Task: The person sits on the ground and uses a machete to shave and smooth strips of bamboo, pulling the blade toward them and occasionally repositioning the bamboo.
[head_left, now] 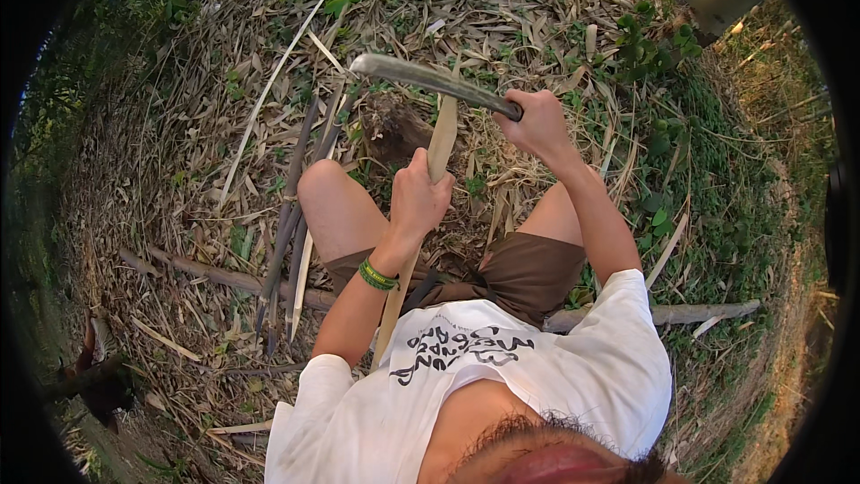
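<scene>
Bamboo strip [441,139], pale and flat, stands nearly upright between my knees, its lower end running down past my shorts [528,273]. My left hand [417,197] is wrapped tight around it partway up, green wristband [376,275] showing below. My right hand [537,125] is fisted on the dark handle of a long machete [421,78], whose blade lies across the strip's top end. Split bamboo slats [296,215] lie just left of my knee on dry leaves [179,170].

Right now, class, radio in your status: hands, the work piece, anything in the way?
Left hand gripping bamboo strip upright. Right hand holding machete, blade across strip's top. Bare knees close on both sides; split strips left.
</scene>
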The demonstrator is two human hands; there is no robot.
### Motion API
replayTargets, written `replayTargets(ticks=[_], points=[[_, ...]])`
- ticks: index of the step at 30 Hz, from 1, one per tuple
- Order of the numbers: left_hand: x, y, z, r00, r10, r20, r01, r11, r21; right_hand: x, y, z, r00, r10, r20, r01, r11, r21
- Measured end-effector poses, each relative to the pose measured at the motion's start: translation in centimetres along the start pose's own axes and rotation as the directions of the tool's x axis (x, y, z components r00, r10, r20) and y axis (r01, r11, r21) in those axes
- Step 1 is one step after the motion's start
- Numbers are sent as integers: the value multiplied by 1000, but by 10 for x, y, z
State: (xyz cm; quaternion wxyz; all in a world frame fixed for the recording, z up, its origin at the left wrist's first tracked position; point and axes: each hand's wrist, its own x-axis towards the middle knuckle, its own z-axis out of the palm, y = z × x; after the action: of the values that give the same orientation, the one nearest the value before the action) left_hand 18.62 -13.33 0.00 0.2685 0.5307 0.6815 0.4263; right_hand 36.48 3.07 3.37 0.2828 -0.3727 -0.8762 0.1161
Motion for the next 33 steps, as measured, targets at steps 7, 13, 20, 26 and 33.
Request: replayTargets(ticks=[7,13,20,26,33], points=[[-2,8,0,998,47,35,-48,999,5,0,-18,14,988,-145,-43,141,986,-84],[-4,0,-1,999,42,19,-42,999,-9,16,4,23,983,-177,-56,169,977,-130],[-45,18,-12,997,74,11,-75,995,63,41,152,-15,746,666,-14,-658,733,-172],[-19,8,4,999,-30,-42,38,979,201,7,14,-4,981,188,42,-189,982,28],[-10,0,11,997,68,-33,-61,984,165,-3,-24,14,988,-152,-22,150,986,-73]])
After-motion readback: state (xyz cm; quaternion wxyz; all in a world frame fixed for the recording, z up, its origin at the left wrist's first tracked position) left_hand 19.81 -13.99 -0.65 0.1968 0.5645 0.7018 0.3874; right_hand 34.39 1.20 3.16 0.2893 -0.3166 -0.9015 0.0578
